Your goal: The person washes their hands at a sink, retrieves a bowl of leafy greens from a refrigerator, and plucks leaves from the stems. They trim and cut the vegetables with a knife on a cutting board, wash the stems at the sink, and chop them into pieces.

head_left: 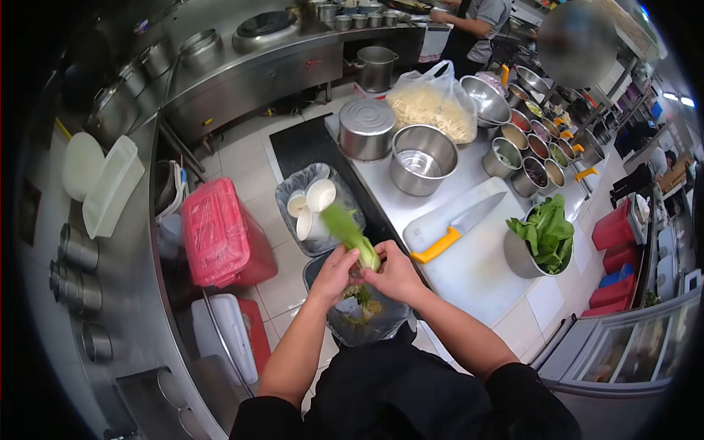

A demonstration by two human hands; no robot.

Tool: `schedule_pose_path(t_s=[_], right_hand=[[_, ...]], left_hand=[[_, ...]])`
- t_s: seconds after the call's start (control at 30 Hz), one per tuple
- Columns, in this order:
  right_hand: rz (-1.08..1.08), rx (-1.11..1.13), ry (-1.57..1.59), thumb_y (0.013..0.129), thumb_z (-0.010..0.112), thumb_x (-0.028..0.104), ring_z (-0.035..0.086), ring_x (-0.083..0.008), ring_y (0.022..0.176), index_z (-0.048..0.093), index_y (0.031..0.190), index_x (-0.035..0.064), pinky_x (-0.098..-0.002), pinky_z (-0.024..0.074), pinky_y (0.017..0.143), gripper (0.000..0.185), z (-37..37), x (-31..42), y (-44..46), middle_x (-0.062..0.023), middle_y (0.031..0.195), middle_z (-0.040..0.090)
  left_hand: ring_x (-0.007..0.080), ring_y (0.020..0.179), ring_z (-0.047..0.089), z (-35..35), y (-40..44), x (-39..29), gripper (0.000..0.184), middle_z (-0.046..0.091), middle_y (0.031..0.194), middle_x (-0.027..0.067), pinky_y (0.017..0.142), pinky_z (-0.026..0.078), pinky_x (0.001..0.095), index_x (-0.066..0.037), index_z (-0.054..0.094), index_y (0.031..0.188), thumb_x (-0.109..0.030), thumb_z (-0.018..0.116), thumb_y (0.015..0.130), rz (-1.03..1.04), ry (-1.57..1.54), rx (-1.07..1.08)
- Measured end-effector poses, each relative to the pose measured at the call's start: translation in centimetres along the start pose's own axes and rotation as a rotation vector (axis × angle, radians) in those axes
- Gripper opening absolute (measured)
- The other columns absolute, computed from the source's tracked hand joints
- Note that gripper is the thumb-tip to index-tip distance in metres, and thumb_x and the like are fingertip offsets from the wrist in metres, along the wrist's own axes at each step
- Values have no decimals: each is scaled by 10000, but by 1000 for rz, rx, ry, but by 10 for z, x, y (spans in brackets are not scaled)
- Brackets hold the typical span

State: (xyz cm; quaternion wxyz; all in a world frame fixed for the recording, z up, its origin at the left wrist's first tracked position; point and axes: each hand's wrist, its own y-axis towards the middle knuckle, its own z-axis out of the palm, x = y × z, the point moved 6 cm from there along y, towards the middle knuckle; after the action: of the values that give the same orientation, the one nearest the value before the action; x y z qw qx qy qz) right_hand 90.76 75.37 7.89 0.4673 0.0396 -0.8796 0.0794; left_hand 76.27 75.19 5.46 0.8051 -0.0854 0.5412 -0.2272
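Observation:
My left hand [335,276] and my right hand [397,276] are both closed around the pale base of a bok choy [361,246]. Its leafy end points away from me and is blurred. Beneath my hands is a lined bin [389,331] with vegetable scraps [359,304] in it. Beyond that, a second lined bin [281,192] contains several white cups [320,194]. On the white cutting board [480,275], right of my hands, lies a knife [473,216] with a yellow handle. Leafy greens [546,238] fill a metal pot [517,262] beside the board.
An open steel pot [423,178] and a lidded one [366,130] stand on the counter, near a plastic bag of pale strips [433,106]. Several ingredient containers [503,157] line the right. A red tub [227,231] sits on the floor. Another person [480,29] works at the back.

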Motion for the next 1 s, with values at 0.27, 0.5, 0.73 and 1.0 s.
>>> schedule_pose_path(t_s=[0.27, 0.5, 0.73, 1.0], right_hand=[[56, 43, 83, 848, 757, 306, 624, -319, 965, 585, 1143, 55, -402, 503, 858, 424, 61, -31, 12, -166, 1003, 623], [254, 183, 456, 939, 630, 120, 648, -132, 767, 502, 1150, 24, -280, 564, 638, 264, 77, -51, 1, -77, 952, 609], [321, 29, 520, 912, 524, -16, 660, -154, 752, 459, 1109, 31, -308, 572, 633, 212, 79, -71, -17, -95, 925, 602], [465, 2, 76, 858, 666, 69, 647, -250, 1027, 437, 1288, 8, -365, 568, 816, 491, 76, -105, -27, -207, 1204, 561]], left_hand=[[191, 912, 666, -42, 6, 20, 277, 640, 1070, 100, 706, 598, 338, -18, 545, 1202, -195, 565, 990, -89, 84, -37], [191, 780, 677, -52, 19, 56, 259, 654, 1019, 108, 647, 603, 322, -1, 543, 1175, -177, 567, 987, -110, 109, 23], [199, 838, 690, -46, 23, 61, 278, 645, 1072, 136, 627, 612, 307, 1, 525, 1162, -198, 592, 981, -92, 147, 53], [191, 750, 679, -57, 27, 70, 322, 668, 976, 79, 592, 560, 281, -72, 551, 1114, -372, 561, 1000, -232, -134, -101]])
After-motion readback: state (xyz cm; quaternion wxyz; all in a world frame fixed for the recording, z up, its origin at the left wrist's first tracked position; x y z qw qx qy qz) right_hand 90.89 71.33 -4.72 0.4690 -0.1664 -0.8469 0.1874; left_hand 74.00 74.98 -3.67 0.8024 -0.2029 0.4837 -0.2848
